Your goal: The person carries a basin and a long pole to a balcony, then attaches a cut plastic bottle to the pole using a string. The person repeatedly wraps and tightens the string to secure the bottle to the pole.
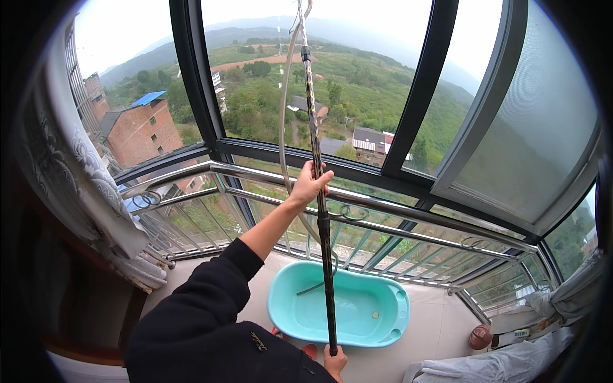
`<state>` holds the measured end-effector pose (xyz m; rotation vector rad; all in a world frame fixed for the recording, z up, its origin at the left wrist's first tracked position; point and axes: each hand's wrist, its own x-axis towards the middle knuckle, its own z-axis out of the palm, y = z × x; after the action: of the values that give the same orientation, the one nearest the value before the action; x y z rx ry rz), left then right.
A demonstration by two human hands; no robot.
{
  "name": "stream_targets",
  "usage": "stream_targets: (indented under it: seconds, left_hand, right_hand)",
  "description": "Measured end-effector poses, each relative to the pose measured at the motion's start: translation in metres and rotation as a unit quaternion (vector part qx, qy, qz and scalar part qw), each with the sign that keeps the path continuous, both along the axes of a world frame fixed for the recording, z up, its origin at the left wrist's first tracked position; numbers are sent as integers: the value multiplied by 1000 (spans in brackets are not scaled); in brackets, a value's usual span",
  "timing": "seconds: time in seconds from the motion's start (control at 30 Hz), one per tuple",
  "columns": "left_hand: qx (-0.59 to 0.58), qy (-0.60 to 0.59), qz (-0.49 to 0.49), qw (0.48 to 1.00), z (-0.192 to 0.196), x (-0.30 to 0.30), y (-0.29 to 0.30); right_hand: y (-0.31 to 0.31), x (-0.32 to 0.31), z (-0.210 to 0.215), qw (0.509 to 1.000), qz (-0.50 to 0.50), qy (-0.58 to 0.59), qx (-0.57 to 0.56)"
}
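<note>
The left hand (310,184) is wrapped around the long dark pole (317,191) about midway up its visible length, fingers closed round the shaft. The pole stands nearly upright in front of the window, its top running out of view above. Just left of that grip a pale hose (281,127) loops down beside the pole and curves toward the turquoise tub (338,306) on the floor below. Behind the grip runs the steel railing (383,204) of the balcony.

Below and slightly right of the upper grip, the right hand (334,361) holds the pole's lower end at the bottom edge of the view (only part of the hand shows, so how tightly it closes I cannot tell). The pole's foot hangs over the near rim of the tub.

To work the pole well, I judge the lower hand should act as the pivot and carry the weight, while the upper hand steers in small moves. Keeping the shaft clear of the hose and off the window glass matters most, since a long pole swings widely at its far end.
</note>
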<state>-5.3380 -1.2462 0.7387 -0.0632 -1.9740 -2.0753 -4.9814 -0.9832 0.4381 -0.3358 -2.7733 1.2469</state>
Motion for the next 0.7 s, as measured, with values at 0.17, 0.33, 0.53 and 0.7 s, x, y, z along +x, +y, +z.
stream_targets:
  seconds: [0.17,0.33,0.53,0.7]
  left_hand:
    - [-118,-26,19,992,-44,53,34]
    - [-298,49,97,948,-94,124,69]
    - [-325,-5,36,945,-174,213,107]
    - [-406,-95,-95,904,-224,260,116]
  right_hand:
    - [59,5,-76,949,202,-202,131]
    - [76,-126,15,927,265,-238,-115]
    - [-29,-239,201,885,291,46,-359]
    - [-106,-236,196,958,167,61,-223]
